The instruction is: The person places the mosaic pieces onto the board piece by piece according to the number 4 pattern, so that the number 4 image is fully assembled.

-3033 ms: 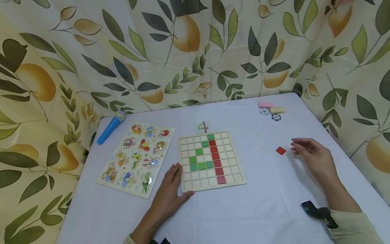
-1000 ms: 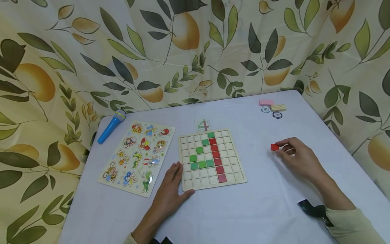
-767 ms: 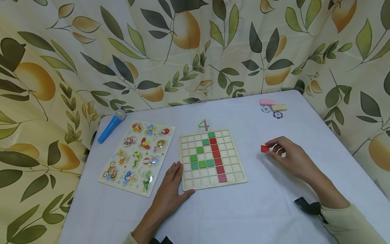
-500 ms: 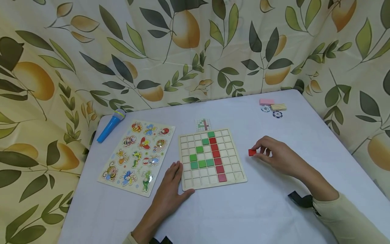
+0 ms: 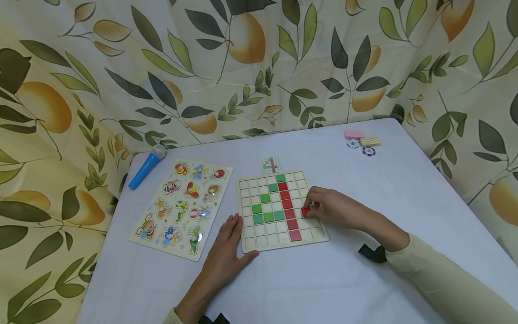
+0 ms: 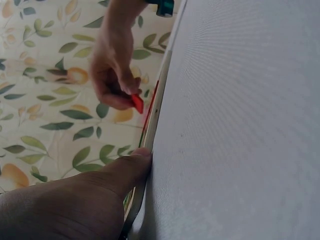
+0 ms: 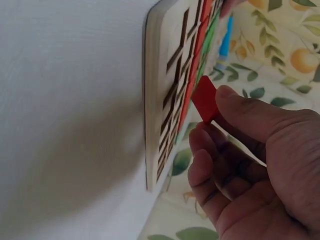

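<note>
My right hand [image 5: 333, 208] pinches a small red square tile [image 7: 205, 99] between thumb and fingers. It holds the tile just above the right side of a wooden grid board [image 5: 252, 240]. Green tiles [image 5: 265, 198] sit in the board's cells in a stepped line and a short row. Beside them a column of red tiles [image 5: 285, 195] runs down, the lowest one pinkish. My left hand [image 5: 224, 252] rests at the board's lower left corner, fingers along the left edge and thumb at the front edge. In the left wrist view its thumb [image 6: 131, 167] touches the board's rim.
A small pattern card [image 5: 265, 160] lies behind the board. To the left are a board of insect pictures [image 5: 162, 200] and a blue toy microphone [image 5: 147, 168]. At the back right lie a pink block [image 5: 354, 134], a striped yellowish block [image 5: 370, 141] and two round chips [image 5: 368, 151].
My right hand has picked up the red tile from the table on the right and carried it left over the board. The left hand has stayed at the board's corner.
</note>
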`<state>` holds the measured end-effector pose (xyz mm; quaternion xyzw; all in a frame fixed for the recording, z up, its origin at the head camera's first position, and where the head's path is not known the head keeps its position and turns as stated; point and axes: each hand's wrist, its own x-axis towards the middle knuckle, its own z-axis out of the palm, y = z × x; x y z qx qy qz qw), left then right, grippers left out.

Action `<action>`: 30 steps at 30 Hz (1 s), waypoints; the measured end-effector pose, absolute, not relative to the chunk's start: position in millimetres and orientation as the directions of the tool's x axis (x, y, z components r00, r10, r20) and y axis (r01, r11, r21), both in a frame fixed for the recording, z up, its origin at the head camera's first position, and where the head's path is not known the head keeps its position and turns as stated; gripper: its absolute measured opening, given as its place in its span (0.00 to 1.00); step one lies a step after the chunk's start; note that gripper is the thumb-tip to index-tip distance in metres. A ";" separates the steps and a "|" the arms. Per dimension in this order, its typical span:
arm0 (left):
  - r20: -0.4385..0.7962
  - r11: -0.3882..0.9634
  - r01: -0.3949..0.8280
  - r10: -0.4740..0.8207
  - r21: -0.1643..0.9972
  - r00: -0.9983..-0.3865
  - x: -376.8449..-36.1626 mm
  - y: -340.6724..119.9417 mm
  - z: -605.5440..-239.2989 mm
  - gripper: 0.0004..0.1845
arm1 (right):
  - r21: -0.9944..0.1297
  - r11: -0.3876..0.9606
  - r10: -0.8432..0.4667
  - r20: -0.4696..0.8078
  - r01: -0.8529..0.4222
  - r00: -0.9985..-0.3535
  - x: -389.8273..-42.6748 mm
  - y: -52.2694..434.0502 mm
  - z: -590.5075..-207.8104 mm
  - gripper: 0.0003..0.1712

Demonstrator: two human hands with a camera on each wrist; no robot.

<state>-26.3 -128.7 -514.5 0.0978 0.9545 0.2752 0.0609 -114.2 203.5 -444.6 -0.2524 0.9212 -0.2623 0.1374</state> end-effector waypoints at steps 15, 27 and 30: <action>-0.067 0.831 0.150 0.219 0.536 -0.973 -24.4 -131.2 -511.1 0.57 | -0.501 0.721 -0.596 -0.096 -0.479 -0.797 -123.3 185.9 -460.6 0.08; -0.072 0.816 0.153 0.231 0.558 -0.970 -25.2 -129.5 -513.8 0.57 | -0.443 0.761 -0.562 -0.083 -0.474 -0.823 -117.3 190.6 -457.9 0.06; -0.081 0.802 0.142 0.230 0.581 -0.970 -25.8 -130.2 -513.0 0.56 | -0.480 0.759 -0.537 -0.077 -0.440 -0.840 -111.0 196.9 -453.8 0.07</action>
